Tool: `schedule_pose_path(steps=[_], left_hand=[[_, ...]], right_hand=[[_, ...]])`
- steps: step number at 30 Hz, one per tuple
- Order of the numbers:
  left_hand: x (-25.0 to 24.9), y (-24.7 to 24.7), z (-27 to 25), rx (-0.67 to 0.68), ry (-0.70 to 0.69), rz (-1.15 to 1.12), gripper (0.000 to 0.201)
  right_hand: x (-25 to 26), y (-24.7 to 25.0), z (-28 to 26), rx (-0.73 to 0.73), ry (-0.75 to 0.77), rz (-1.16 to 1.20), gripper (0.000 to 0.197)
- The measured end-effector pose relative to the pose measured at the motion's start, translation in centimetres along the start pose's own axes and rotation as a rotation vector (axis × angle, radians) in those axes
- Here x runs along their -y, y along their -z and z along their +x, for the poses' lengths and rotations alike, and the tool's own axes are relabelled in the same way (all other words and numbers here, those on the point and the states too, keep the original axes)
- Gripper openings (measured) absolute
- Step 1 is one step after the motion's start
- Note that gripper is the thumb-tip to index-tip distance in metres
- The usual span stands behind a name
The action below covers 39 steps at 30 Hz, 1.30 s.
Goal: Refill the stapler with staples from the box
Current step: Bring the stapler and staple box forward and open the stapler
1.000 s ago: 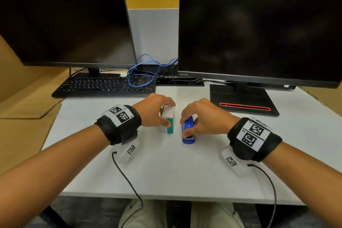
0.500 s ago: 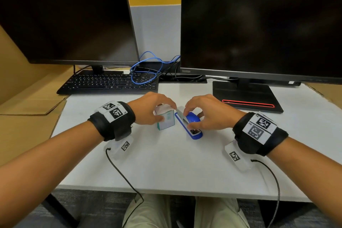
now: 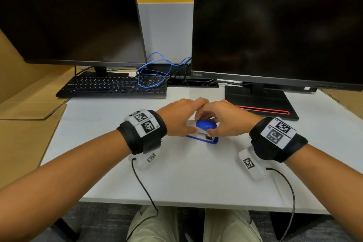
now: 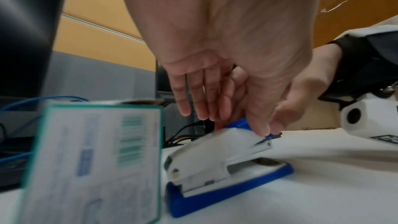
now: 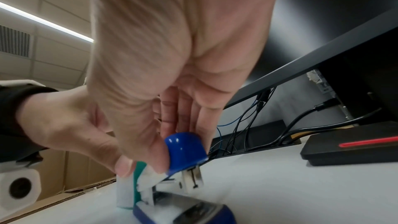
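At the lower left of the left wrist view the staple box [image 4: 94, 163] stands upright on the white desk [image 3: 196, 173], just beside the back end of the stapler [image 4: 217, 164]; its printed face is blurred and whatever it holds cannot be seen. In the head view the box is hidden behind the left hand [image 3: 176, 118]. In the right wrist view only a thin white and teal edge of it [image 5: 131, 188] shows, low and left of centre.

The stapler sits at the middle of the head view on its blue base, with the white arm tilted up off the base at the front. Whether any staples lie in its channel cannot be made out, since motion blur smears that part.

The left hand reaches over the stapler with fingers nearly straight and close together; its thumb [image 4: 258, 122] touches the top of the white arm beside the blue cap, and the fingertips end behind the stapler, where contact is hard to judge. The right hand [image 3: 229, 120] pinches the blue cap [image 5: 185, 151] between thumb and fingers, clamped on it from above.

Further back, toward the top of the head view, are a black keyboard [image 3: 115, 86], a loop of blue cable [image 3: 151, 72] and two dark monitors [image 3: 275, 21], the right one's stand [image 3: 261, 102] marked with a red line.
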<state>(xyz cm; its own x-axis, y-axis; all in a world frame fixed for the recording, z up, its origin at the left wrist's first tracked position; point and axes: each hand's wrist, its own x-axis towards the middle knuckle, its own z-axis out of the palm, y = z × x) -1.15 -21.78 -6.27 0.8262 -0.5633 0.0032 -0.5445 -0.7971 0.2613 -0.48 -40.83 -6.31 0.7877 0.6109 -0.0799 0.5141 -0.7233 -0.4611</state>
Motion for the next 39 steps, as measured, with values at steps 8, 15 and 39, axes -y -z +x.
schedule_pose_path(steps=[8, 15, 39], left_hand=[[-2.1, -1.8, 1.8, -0.039, 0.062, -0.023, 0.088], [-1.3, -2.0, 1.9, -0.054, 0.069, -0.094, 0.093], [4.0, 1.1, -6.9, -0.179, 0.122, -0.084, 0.020]], right_hand=[[-1.4, -1.0, -0.5, -0.138, -0.106, -0.009, 0.048], [-1.3, -1.3, -0.3, -0.099, -0.148, -0.044, 0.055], [-1.5, 1.9, -1.5, 0.121, -0.090, -0.255, 0.013]])
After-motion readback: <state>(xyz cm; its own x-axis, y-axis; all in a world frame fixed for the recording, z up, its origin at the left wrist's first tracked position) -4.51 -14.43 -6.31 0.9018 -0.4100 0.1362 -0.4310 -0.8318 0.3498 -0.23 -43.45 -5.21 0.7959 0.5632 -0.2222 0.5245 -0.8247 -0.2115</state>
